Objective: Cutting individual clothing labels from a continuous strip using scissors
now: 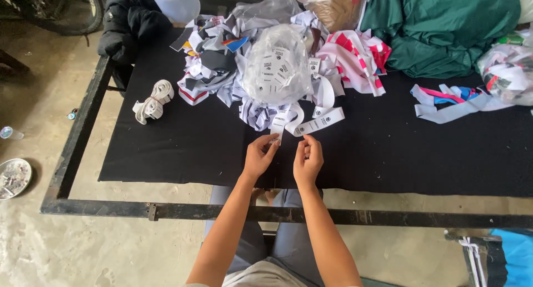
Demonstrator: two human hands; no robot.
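Two hands pinching white label strips at the near side of a black table

The left hand [260, 155] nips the end of one white printed strip [284, 122] between thumb and fingers; the right hand [308, 159] pinches the end of a second strip [321, 122], the two hands just apart. Both strips are narrow, flat and white with small dark marks, and run back to a clear bag [277, 65] of the same labels atop a heap of scraps [222, 70]. A white roll [152, 102] lies to the left on the table [183, 148]
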